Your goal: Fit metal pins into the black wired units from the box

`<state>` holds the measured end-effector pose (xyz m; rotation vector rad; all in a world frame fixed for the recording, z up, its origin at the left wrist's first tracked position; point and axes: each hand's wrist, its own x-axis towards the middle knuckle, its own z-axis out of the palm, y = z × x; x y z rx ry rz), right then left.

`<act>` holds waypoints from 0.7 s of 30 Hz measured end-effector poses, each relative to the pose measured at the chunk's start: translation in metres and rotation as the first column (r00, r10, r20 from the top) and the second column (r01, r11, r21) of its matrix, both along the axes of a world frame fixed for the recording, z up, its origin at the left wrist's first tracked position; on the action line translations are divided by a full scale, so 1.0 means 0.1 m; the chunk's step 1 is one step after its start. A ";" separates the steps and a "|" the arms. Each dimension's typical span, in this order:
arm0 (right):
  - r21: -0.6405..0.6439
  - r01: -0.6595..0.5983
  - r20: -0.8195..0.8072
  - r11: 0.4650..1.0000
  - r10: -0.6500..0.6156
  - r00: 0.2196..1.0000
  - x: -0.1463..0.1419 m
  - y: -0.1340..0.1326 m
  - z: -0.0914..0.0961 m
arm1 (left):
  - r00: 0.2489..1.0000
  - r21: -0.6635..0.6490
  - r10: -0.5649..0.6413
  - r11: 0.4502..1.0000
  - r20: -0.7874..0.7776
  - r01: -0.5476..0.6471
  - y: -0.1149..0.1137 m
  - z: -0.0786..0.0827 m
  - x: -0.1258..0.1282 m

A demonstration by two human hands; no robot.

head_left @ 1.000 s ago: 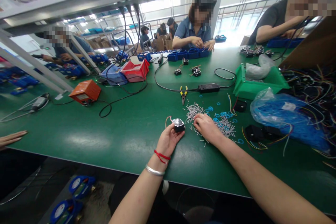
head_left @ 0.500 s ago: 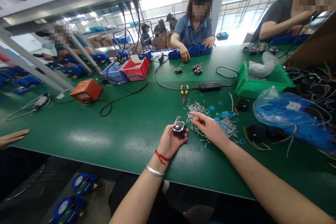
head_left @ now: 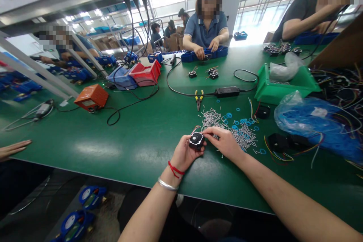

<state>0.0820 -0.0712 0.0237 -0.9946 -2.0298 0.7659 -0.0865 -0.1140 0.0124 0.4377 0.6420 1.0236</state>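
Holding 1 black square module above the tabletop, the left hand is wrapping its fingers around the sides, while the module's white-rimmed face is pointing up and thin wires are sticking out behind. The right hand is bringing thumb and forefinger together at the module's right corner; I cannot tell whether a screw is sitting between those fingertips. Just beyond and beside this hand, slim metal screws are lying heaped, too many for counting, with thin blue rings scattering among them. Near the heap, 1 pair of pliers is resting with 2 yellow handles pointing away. Beyond it, 1 oblong black adapter is lying on its cable, and farther off 3 wired modules are sitting grouped. On the right, 1 green plastic bin is standing behind 1 crinkled bluish bag. Leftward, a broad, glossy stretch of tabletop is running from the left hand toward 1 boxy orange unit; 1 red bin and 1 blue bin are standing side by side behind. The straight near edge is slanting beneath both forearms.
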 end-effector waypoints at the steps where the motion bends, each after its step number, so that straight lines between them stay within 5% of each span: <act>1: 0.014 -0.007 0.006 1.000 0.007 1.000 0.01 0.00 0.00 | 1.000 0.001 0.001 1.000 -0.005 -0.001 0.00 0.00 0.00; 9: 0.100 -0.091 0.098 0.991 0.081 0.992 0.04 0.06 -0.07 | 0.998 -0.002 0.066 0.998 0.000 -0.066 0.00 -0.03 -0.02; 15: 0.249 0.042 0.277 0.967 -0.113 0.954 0.07 0.20 -0.34 | 0.952 0.017 0.307 0.951 0.000 -0.307 0.03 -0.07 -0.06; 21: 0.285 0.012 0.390 0.959 -0.127 0.912 0.07 0.23 -0.42 | 0.925 0.065 0.380 0.923 0.007 -0.380 0.04 -0.11 -0.06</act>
